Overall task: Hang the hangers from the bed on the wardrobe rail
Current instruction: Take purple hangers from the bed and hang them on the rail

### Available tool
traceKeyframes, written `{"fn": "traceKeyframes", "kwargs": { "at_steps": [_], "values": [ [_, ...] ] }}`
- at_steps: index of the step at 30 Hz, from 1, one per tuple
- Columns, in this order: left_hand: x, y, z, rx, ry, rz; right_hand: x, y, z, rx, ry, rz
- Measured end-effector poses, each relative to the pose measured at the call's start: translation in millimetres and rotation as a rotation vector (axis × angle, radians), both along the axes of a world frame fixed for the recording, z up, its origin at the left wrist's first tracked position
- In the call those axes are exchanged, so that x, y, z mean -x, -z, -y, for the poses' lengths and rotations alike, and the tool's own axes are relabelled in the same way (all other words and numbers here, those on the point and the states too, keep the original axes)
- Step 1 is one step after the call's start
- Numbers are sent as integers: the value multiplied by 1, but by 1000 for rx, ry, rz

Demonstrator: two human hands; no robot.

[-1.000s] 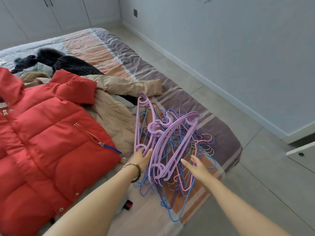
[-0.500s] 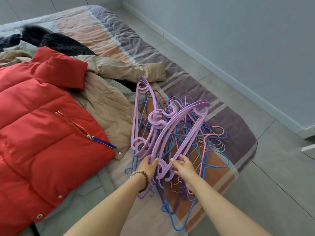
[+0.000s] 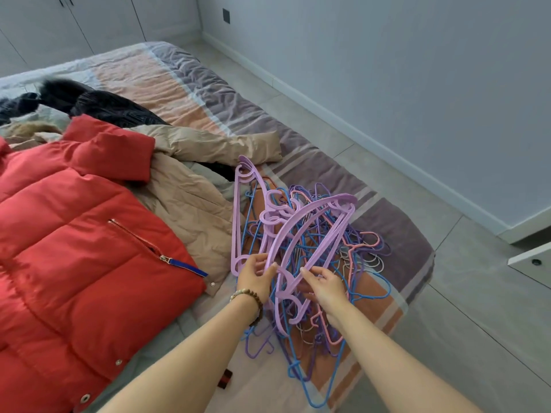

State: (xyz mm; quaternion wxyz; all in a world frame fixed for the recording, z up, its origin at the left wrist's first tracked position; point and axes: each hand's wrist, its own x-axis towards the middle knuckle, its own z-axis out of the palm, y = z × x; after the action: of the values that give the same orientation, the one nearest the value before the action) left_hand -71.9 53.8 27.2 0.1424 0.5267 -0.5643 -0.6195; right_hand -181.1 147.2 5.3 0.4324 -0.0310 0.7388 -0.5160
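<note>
Bed corner (image 3: pixel 402 228) holds the tangled hangers (image 3: pixel 357 254), none hung yet
Up close the left hand (image 3: pixel 256 275) and right hand (image 3: pixel 325 286) each curl fingers round the lilac hangers (image 3: pixel 316 208) on top, likely to lift them free of the thin ones; beyond, red jacket (image 3: pixel 89 234), beige coat (image 3: pixel 190 204), wardrobe doors (image 3: pixel 104 22)

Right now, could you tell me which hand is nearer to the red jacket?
Left. The left hand grips the purple hangers just right of the red jacket; the right hand holds the same hangers farther from it.
</note>
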Motion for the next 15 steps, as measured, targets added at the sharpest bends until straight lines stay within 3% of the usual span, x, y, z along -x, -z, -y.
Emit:
{"fn": "traceKeyframes", "kwargs": {
  "at_steps": [6,15],
  "values": [
    [-13,-21,1,116,-58,-67,-12,-29,-1,13,-99,69],
    [-24,-94,2,99,-51,-253,-23,-102,-4,245,103,156]
  ]
}}
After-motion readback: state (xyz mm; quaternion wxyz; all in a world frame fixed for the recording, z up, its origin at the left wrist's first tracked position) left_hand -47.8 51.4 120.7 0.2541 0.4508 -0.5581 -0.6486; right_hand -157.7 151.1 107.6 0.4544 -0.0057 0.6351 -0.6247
